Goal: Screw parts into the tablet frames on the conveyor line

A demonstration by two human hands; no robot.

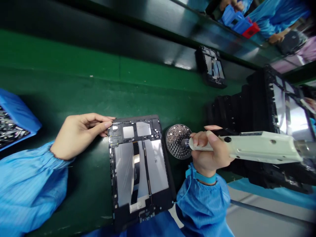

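An opened tablet (pixel 155 164) lies in front of me, its battery and flex cables showing. My left hand (pixel 81 133) pinches the tablet's upper left corner between thumb and fingers. In my right hand (pixel 209 149) is a pale electric screwdriver (pixel 261 146), lying nearly level, its tip end pointing left. That tip is over a round dish of small screws (pixel 178 140), just right of the tablet; whether it touches a screw I cannot tell. A blue wrist strap (pixel 203 177) circles my right wrist.
A blue bin (pixel 19 112) of small metal parts stands at the far left. Stacked tablets (pixel 261 98) rise on the right, and another small stack (pixel 212 67) sits further back. Across the bench, other people's hands (pixel 277 37) work near blue and red bins (pixel 235 19).
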